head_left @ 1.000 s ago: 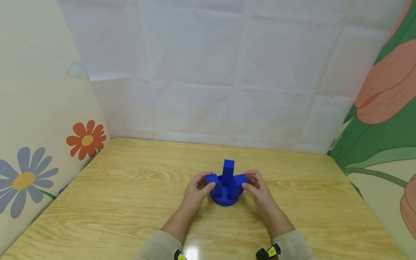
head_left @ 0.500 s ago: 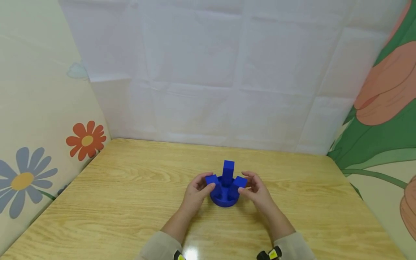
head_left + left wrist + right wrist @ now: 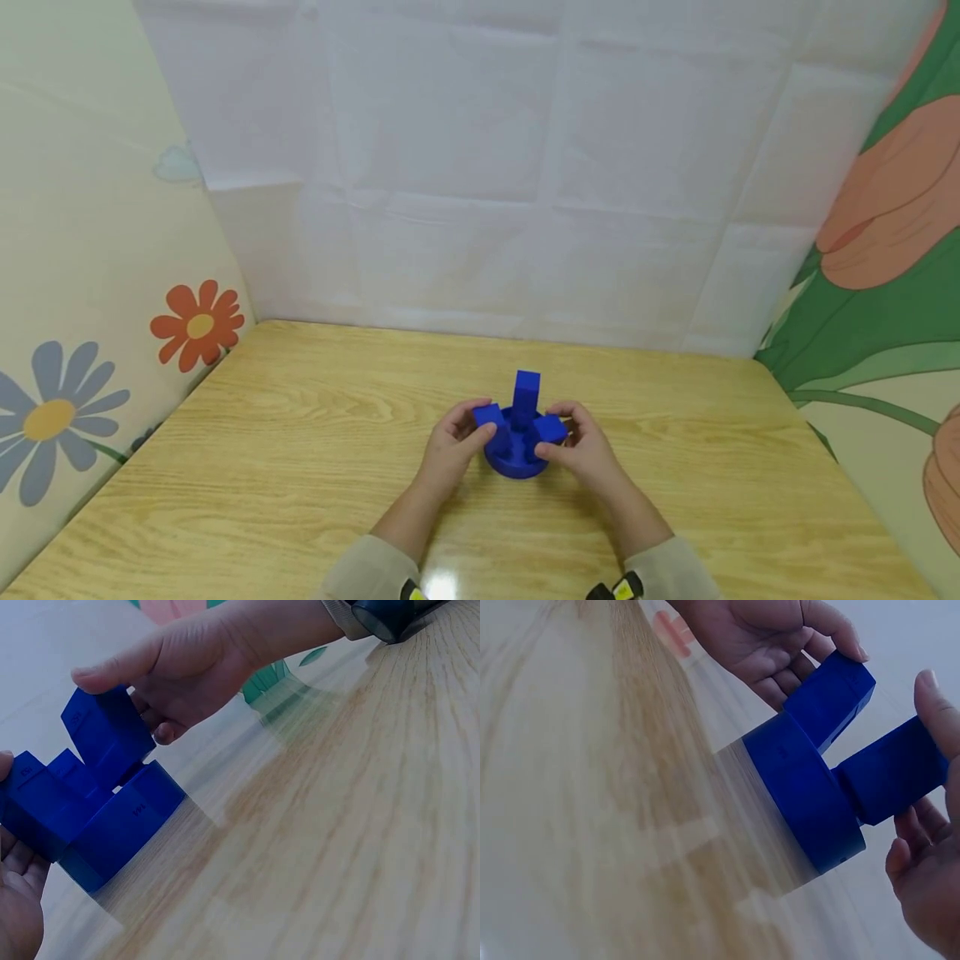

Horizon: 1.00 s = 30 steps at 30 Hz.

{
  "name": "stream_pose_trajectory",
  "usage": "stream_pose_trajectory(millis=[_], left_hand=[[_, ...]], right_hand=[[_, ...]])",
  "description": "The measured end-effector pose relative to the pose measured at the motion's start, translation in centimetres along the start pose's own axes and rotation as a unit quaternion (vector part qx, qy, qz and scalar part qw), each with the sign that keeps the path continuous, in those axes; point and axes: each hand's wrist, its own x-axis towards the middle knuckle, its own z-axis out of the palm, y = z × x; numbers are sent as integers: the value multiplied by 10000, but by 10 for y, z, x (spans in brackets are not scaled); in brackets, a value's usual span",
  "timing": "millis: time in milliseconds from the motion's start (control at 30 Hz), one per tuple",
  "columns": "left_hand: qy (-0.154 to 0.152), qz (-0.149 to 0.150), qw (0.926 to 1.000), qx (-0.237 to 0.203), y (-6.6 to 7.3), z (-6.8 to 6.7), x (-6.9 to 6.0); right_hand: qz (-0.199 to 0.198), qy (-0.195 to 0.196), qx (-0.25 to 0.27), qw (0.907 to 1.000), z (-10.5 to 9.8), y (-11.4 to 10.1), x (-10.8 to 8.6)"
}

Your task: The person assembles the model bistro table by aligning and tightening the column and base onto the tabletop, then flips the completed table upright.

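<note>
A round blue base stands on the table in front of me, with three blue blocks in it. The far block is upright, and no hand touches it. My left hand holds the left block between thumb and fingers. On the other side my right hand has its thumb and fingers around the right block. This block leans outward in the left wrist view, with a small gap between part of its lower end and the base rim. Small markings on the blue parts are too blurred to read.
The wood-grain table extends to both sides of the hands. Behind it hangs a creased white cloth. Flower-patterned panels border the left and right. A wrist device sits at the right sleeve.
My right hand has moved inward and slightly toward me, its thumb shifting left along the right block. That block's top has turned and sits lower. The left hand has stayed still.
</note>
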Motion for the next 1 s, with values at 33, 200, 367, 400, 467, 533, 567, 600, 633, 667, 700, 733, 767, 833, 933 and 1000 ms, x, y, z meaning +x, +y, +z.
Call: stream_pose_trajectory(millis=[33,200,367,400,467,533,567,600,633,667,700,733,767,833,933,1000], left_hand=[[-4,8,10000,-1,0,0,0],[-32,45,10000,30,0,-1,-1],[-21,-72,10000,-43,1,0,-1],[-18,-112,9999,-62,1,0,-1],[-17,-135,9999,-57,2,0,-1],[-13,-156,9999,-47,2,0,-1],[-5,-173,9998,-53,2,0,-1],[-9,-170,9999,-29,2,0,-1],[-5,-170,9999,-21,2,0,-1],[-2,-188,9998,-22,2,-1,-1],[-8,-185,9998,-22,2,-1,-1],[-9,-184,9998,-13,2,-1,-1],[-14,-179,9998,-14,2,-1,-1],[-21,-175,9998,-2,2,-1,-1],[-25,-174,9998,47,2,-1,-1],[-39,-164,9998,89,2,-1,-1]], right_hand=[[-44,3,-6,10000,0,0,0],[-186,-266,77,9994,-4,2,-2],[-291,-634,436,9966,-15,2,-8],[-308,-686,498,9959,-17,2,-9],[-336,-731,491,9955,-19,2,-9],[-430,-756,411,9954,-19,3,-9],[-469,-766,379,9952,-19,3,-9],[-545,-762,329,9951,-18,3,-9],[-610,-751,274,9949,-17,3,-8],[-673,-725,217,9949,-16,3,-8],[-676,-713,164,9950,-15,3,-7],[-679,-702,99,9952,-13,3,-7],[-644,-704,53,9954,-12,2,-6],[-578,-711,-59,9958,-9,1,-6],[-492,-778,-198,9956,-5,-2,-4],[-469,-801,-221,9954,-2,-3,-2]])
